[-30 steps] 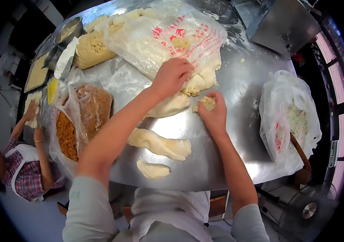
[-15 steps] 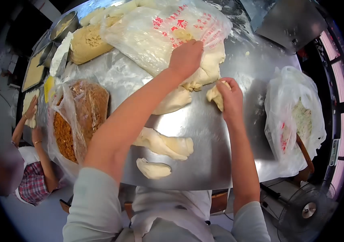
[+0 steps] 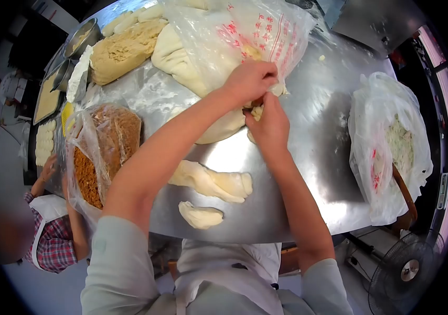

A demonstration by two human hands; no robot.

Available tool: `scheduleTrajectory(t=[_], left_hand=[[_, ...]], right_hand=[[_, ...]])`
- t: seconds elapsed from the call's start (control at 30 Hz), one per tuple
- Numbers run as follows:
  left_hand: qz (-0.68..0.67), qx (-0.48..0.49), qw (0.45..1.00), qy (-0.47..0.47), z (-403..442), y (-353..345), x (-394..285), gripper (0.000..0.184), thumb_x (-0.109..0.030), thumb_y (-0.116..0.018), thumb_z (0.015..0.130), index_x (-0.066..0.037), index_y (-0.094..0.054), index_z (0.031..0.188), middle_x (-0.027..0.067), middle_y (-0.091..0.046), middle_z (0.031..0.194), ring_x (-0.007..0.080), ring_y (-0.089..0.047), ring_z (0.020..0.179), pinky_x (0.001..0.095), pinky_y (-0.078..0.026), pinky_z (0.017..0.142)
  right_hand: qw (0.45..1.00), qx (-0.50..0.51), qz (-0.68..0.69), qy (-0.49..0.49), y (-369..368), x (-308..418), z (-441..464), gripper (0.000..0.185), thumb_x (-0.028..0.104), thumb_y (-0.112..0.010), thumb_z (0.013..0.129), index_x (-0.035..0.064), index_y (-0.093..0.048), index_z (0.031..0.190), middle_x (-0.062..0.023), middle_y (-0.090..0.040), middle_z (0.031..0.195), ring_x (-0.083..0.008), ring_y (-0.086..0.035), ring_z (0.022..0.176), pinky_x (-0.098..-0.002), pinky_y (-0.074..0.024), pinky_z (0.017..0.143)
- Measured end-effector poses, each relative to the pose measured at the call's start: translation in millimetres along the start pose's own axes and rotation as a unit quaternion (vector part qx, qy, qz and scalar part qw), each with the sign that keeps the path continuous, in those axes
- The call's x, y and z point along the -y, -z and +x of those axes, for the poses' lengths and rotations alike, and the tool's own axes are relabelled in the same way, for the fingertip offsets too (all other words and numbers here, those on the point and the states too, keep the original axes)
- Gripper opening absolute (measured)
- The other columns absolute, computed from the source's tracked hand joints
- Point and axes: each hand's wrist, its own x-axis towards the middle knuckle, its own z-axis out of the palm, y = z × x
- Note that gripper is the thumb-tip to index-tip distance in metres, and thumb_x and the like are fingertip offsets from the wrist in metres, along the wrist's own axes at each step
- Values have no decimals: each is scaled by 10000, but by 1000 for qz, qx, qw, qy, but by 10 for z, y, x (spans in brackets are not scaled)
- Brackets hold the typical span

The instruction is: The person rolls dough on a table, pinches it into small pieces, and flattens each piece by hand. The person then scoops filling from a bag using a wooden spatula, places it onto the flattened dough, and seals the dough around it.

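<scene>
My left hand (image 3: pixel 250 79) is closed at the edge of a clear plastic sheet (image 3: pixel 255 31) with red print, which lies over a large mass of dough (image 3: pixel 177 58). Just below it, my right hand (image 3: pixel 270 123) has its fingers closed on a small piece of dough (image 3: pixel 257 112), partly hidden by the fingers. The two hands nearly touch. Nearer to me on the metal table (image 3: pixel 271 210) lie a long twisted strip of dough (image 3: pixel 213 182) and a smaller dough piece (image 3: pixel 201 215).
A bag of brown filling (image 3: pixel 90 173) stands on the left, a bag of pale green filling (image 3: pixel 400 142) with a wooden handle (image 3: pixel 405 194) on the right. Tan dough (image 3: pixel 124 52) and metal bowls (image 3: pixel 83 39) sit back left. A co-worker (image 3: pixel 56 231) is at far left; a fan (image 3: pixel 409 269) stands lower right.
My right hand has moved left and up against the large dough. The plastic sheet has shifted right, baring more dough on its left. The co-worker's hands have come off the pale dough at far left.
</scene>
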Motion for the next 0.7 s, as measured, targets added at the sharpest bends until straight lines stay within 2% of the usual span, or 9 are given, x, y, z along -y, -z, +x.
scheduleTrajectory(t=[0.07,0.17,0.27,0.37,0.47,0.57,0.6,0.7], left_hand=[[5,-18,1000,14,42,80,-19,181,-166,-719,955,-12,-696,1046,89,-660,786,172,-585,690,332,-494,674],[-1,8,999,43,-81,212,-177,214,-152,-698,951,-11,-708,1112,97,-696,857,233,-643,787,370,-527,751],[174,-28,974,-139,-326,333,-46,266,-117,-707,919,-28,-707,1169,121,-711,1001,312,-664,974,418,-535,865],[234,-34,964,-125,-663,437,-48,372,-91,-737,878,-50,-676,1242,157,-677,1141,364,-633,1100,447,-520,943],[282,-160,939,-116,-947,483,-238,423,-71,-760,855,-32,-626,1254,184,-643,1174,380,-623,1089,447,-514,952],[212,-122,969,-29,-1254,438,-232,381,-96,-750,893,-16,-593,1231,193,-630,1148,388,-630,1058,452,-518,920],[127,-104,985,51,-1366,356,-244,327,-152,-729,944,-14,-585,1203,196,-623,1109,397,-636,1021,455,-521,875],[139,-81,985,65,-1534,363,-211,301,-208,-706,979,-6,-594,1171,197,-620,1083,397,-637,982,451,-525,844]], right_hand=[[1000,-10,0,-19,-25,-9,-18,491,119,-855,777,57,-565,1167,-133,-671,1113,-380,-674,996,-477,-542,819],[1000,-21,14,-15,-38,13,-28,503,111,-861,781,47,-550,1170,-148,-673,1125,-387,-671,1008,-479,-541,833],[999,-29,24,7,-72,34,-16,483,107,-866,781,54,-546,1139,-148,-670,1115,-387,-669,1004,-477,-541,832],[999,-43,23,15,-122,44,-22,481,127,-880,779,61,-543,1115,-146,-663,1082,-387,-666,987,-478,-540,817],[999,-47,11,11,-135,86,-17,493,156,-897,773,63,-546,1106,-145,-655,1053,-383,-665,968,-477,-539,797],[999,-45,-12,5,-155,65,-21,487,179,-903,770,69,-555,1093,-139,-651,1036,-379,-666,946,-475,-538,777],[999,-42,-20,3,-159,76,-8,471,184,-899,773,76,-564,1085,-133,-652,1029,-376,-666,938,-474,-538,772],[998,-59,1,15,-196,73,0,389,187,-871,784,92,-594,1041,-116,-663,996,-370,-670,907,-469,-538,760]])
